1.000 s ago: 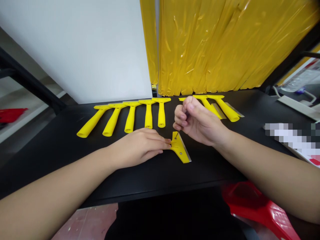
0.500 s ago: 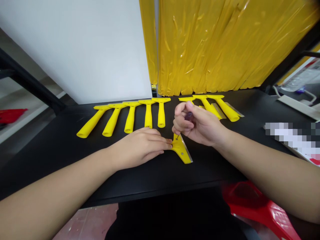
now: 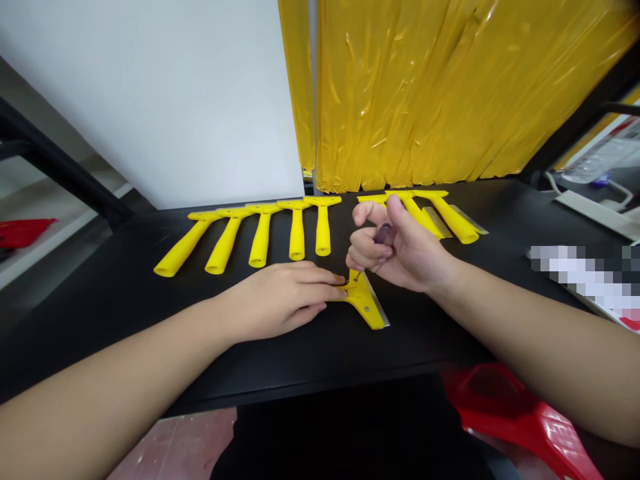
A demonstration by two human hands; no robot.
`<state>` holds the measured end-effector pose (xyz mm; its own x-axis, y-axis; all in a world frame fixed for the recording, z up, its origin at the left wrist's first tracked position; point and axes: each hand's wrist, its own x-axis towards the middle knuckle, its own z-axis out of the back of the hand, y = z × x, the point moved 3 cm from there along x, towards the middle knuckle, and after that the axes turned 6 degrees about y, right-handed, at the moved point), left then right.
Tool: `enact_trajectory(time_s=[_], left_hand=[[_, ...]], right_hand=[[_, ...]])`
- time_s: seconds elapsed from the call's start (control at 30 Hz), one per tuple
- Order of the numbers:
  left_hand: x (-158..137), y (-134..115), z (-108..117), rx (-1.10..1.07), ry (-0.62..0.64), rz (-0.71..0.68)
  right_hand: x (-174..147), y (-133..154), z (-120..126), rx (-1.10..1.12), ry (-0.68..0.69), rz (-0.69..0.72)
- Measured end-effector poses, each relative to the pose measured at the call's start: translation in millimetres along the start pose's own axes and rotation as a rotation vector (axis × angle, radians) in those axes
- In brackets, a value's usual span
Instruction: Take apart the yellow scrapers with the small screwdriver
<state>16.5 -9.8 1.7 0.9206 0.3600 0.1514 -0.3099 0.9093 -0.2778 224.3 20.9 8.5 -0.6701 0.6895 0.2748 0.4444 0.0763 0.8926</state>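
Note:
My left hand (image 3: 283,297) lies flat over the handle of a yellow scraper (image 3: 367,303) on the black table (image 3: 125,300), pinning it down. Only the scraper's head with its metal blade edge and a screw shows. My right hand (image 3: 400,250) grips a small screwdriver (image 3: 383,233) with a dark purplish handle, its tip resting on the top of the scraper head. The index finger of that hand sticks out, the thumb presses on the handle.
Several yellow scrapers (image 3: 260,237) lie in a row behind my hands, more of them (image 3: 447,217) at the right with loose blades. Yellow plastic sheeting (image 3: 450,93) and a white board (image 3: 165,100) stand behind. A red stool (image 3: 515,417) sits below right.
My right hand has rolled the screwdriver between its fingers, the thumb shifting up and the index finger stretching out. The scraper head has slid slightly rightward. My left hand stays put.

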Motion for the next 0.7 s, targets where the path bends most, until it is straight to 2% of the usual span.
enact_trajectory(time_s=[0.27, 0.37, 0.5, 0.6, 0.7], left_hand=[[-1, -3, 2, 0.057, 0.027, 0.033], [-2, -2, 2, 0.075, 0.025, 0.026], [-2, -1, 2, 0.086, 0.013, 0.034], [-3, 0, 2, 0.116, -0.022, 0.028], [-4, 1, 2, 0.155, -0.057, 0.027]], right_hand=[[-1, 3, 4, -0.018, 0.028, 0.019], [0, 8, 8, -0.099, -0.032, 0.013], [-1, 24, 14, -0.235, -0.115, 0.091], [-4, 34, 18, -0.411, -0.148, 0.122], [-8, 38, 22, -0.781, -0.235, 0.047]])
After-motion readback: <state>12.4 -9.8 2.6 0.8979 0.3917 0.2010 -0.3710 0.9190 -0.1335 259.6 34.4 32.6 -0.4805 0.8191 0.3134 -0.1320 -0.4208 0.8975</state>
